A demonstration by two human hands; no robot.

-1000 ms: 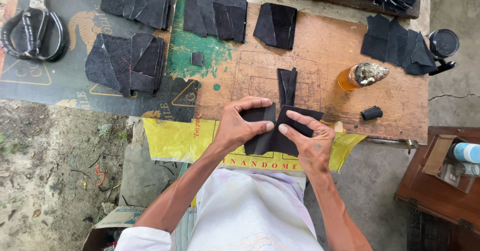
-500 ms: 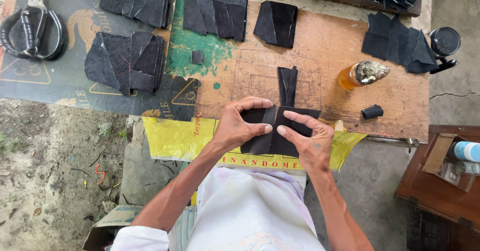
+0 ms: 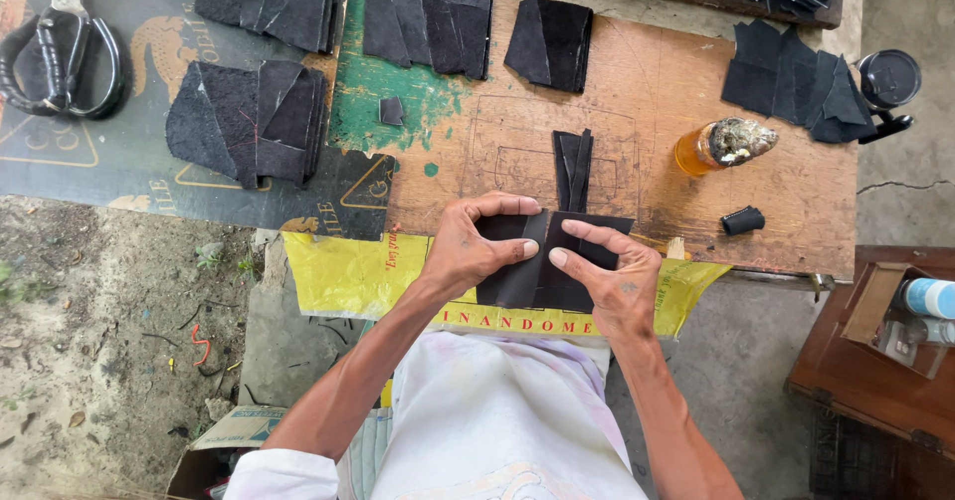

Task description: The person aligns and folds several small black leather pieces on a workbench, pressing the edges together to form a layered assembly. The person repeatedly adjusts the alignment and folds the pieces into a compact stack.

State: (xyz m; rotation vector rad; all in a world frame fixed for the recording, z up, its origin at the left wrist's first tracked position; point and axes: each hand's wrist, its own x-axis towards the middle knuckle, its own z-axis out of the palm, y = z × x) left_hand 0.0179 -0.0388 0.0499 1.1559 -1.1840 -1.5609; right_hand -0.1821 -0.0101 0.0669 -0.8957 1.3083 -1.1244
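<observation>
Down at the bottom centre of the frame, right at the near edge of the wooden board, I've got both hands on a dark leather piece that's folded or layered, hard to tell how many layers. My left hand sits on its left half, fingers curled over the top edge and thumb pinching in from below, so it's clamped on the leather. My right hand covers the right half, thumb tip almost touching the left thumb at the middle seam, fingers pressing flat on the far corner, also closed on the piece. So the thing lies directly between the two hands, neither one nearer, with its long axis running left to right across the frame. Just above it, touching or nearly so, a narrow leather strip runs the other way, straight up the frame, meeting the piece at about its middle. Farther up are stacks of cut leather, another pile on the dark mat at the left, and more cut pieces in the upper right. Scissors sit in the upper left corner, well apart from my hands. An amber glue bottle lies on its side to the right, with a small black tube just below it. A yellow sheet hangs over the board's near edge under my wrists.
</observation>
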